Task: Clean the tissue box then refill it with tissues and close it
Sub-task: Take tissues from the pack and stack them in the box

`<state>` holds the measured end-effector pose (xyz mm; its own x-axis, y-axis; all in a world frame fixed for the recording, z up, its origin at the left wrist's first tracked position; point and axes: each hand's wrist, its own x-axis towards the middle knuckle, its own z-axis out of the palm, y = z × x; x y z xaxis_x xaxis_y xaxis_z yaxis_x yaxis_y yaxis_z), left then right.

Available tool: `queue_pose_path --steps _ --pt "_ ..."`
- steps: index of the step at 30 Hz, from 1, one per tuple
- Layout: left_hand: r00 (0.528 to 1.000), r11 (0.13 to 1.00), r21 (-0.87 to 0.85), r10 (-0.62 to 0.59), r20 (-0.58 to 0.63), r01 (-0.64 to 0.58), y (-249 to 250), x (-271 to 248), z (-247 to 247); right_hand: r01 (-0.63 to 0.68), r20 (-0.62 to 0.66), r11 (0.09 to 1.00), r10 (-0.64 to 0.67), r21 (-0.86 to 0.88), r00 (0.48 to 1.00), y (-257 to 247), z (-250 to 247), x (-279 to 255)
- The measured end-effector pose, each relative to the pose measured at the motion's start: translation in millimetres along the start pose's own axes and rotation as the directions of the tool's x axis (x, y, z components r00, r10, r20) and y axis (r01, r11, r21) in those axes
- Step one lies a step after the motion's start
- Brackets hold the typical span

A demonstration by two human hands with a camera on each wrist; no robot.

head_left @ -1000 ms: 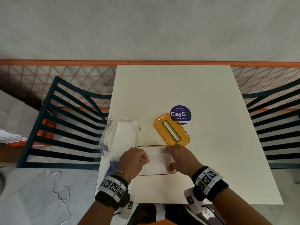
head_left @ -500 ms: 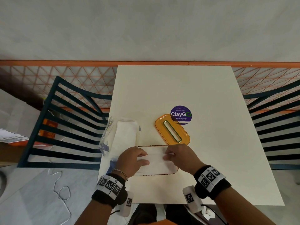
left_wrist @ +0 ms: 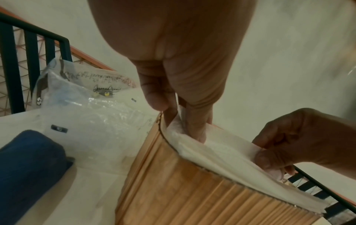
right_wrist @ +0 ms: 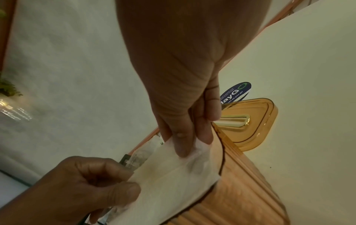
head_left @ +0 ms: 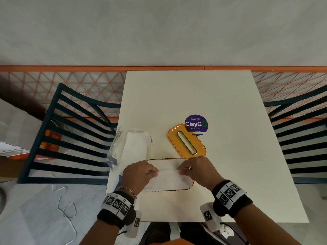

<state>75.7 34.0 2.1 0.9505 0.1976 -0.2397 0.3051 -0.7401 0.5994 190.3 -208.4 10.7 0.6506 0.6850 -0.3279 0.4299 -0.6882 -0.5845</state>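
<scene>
An amber ribbed tissue box [head_left: 191, 184] stands open near the table's front edge, filled with white tissues [head_left: 168, 178]. My left hand [head_left: 152, 172] pinches the top tissue at the box's left end; the left wrist view shows the fingers [left_wrist: 194, 121] pinching that sheet [left_wrist: 221, 146] above the box wall [left_wrist: 192, 190]. At the right end my right hand [head_left: 183, 170] pinches the same sheet, its fingers [right_wrist: 185, 137] curled on the tissue [right_wrist: 173, 182] by the rim [right_wrist: 221, 152]. The orange slotted lid [head_left: 194, 147] lies flat just beyond the box.
A clear plastic pack of tissues [head_left: 136, 145] lies left of the box, and a blue cloth [left_wrist: 29, 167] sits at the table's left front corner. A round purple sticker [head_left: 196, 123] is behind the lid. Dark slatted chairs [head_left: 70, 138] flank the table.
Both hands have shifted slightly on the tissue stack, and their fingers now pinch the top sheet along its middle fold. Box and lid have not moved.
</scene>
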Motion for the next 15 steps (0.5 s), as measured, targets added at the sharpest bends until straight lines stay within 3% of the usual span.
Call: queue_pose_path --steps 5,11,15 --pt "0.996 0.997 -0.031 0.065 -0.066 -0.067 -6.6 -3.7 2.6 0.087 -0.019 0.994 -0.089 -0.068 0.996 1.3 -1.0 -3.6" --pt "0.929 0.911 0.246 0.359 -0.084 -0.330 -8.9 -9.7 2.7 0.213 -0.029 0.955 -0.224 -0.208 0.974 -7.1 -4.5 -8.4" --pt "0.913 0.840 0.412 0.406 -0.045 -0.353 -3.9 -17.0 4.8 0.257 -0.031 0.925 -0.276 -0.281 0.961 -12.5 -5.3 -11.2"
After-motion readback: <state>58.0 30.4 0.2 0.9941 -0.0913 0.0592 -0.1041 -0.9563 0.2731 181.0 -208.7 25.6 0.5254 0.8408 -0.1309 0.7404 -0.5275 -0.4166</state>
